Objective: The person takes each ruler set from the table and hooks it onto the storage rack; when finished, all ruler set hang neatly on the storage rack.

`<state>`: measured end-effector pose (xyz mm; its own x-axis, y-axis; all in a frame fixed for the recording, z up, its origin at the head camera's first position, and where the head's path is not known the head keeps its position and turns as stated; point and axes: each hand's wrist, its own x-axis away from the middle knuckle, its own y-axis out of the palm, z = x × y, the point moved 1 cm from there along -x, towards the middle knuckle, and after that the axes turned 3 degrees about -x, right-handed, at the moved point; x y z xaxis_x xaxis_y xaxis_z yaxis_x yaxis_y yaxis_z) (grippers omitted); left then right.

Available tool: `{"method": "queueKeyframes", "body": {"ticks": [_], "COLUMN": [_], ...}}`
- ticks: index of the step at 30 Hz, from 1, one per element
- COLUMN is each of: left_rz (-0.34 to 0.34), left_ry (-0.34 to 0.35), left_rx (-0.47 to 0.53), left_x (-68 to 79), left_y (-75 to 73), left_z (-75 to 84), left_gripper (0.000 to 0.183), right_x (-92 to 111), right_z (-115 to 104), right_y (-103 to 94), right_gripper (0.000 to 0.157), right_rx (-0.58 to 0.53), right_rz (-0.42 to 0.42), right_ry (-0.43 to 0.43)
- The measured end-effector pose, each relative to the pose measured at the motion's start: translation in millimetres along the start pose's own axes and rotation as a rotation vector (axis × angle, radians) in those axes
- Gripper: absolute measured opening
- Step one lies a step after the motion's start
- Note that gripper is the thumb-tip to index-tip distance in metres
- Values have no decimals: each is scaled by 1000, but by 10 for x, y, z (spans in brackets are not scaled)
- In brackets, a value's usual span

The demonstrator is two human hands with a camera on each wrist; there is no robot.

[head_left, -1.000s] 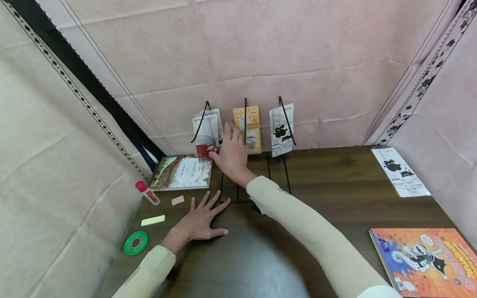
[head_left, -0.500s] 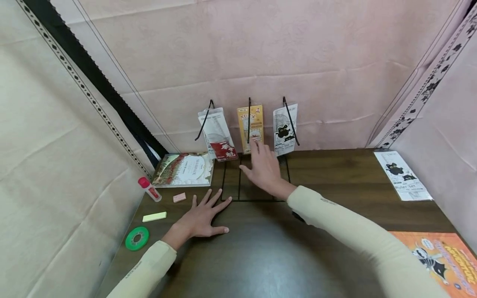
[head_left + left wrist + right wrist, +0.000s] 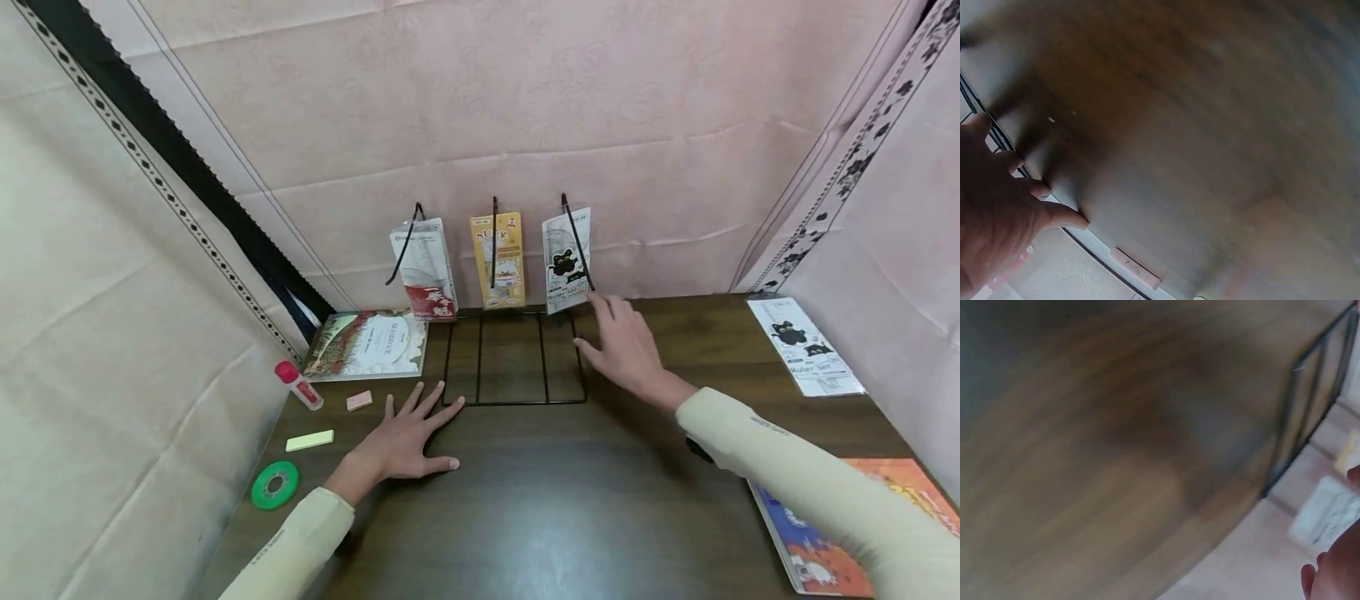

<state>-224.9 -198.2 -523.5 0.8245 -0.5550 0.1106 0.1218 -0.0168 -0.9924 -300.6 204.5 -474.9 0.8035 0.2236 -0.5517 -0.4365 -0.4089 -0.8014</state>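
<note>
My left hand (image 3: 401, 442) rests on the dark wooden table with its fingers spread, fingertips beside the front wire of a black wire rack (image 3: 517, 403). Three packets hang on the rack's hooks: a white and red one (image 3: 431, 300) at left, a yellow one (image 3: 512, 258) in the middle, and a white Ruler Set packet (image 3: 561, 279) with black cat pictures at right. Just right of that last packet is my right hand (image 3: 626, 350), fingers loosely extended, fingertips near the hook's tip and holding nothing. In the right wrist view only part of this hand shows at the lower right.
A picture-covered book (image 3: 386, 346), a red-capped glue stick (image 3: 297, 385), a pink eraser (image 3: 359, 401), a pale yellow strip (image 3: 310, 441) and a green ring (image 3: 259, 485) lie left. Another Ruler Set packet (image 3: 806, 347) and an orange book (image 3: 810, 554) lie right.
My right hand has moved rightward from the left packet, past the yellow one, to the right packet. The left packet swung right, then partly back. My left hand has stayed in place.
</note>
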Motion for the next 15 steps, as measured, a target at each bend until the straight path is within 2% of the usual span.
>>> {"method": "queueKeyframes", "body": {"ticks": [7, 12, 15], "left_rz": [0, 6, 3], "left_ry": [4, -2, -3], "left_rx": [-3, -9, -8], "left_x": [-11, -5, -5], "left_y": [24, 15, 2], "left_z": [8, -7, -10], "left_gripper": [92, 92, 92], "right_x": [358, 507, 563], "right_z": [583, 864, 1006], "right_y": [-132, -247, -334], "right_gripper": [81, 86, 90], "right_rx": [58, 84, 91], "right_rz": [-75, -163, -187], "right_ry": [6, 74, 131]}}
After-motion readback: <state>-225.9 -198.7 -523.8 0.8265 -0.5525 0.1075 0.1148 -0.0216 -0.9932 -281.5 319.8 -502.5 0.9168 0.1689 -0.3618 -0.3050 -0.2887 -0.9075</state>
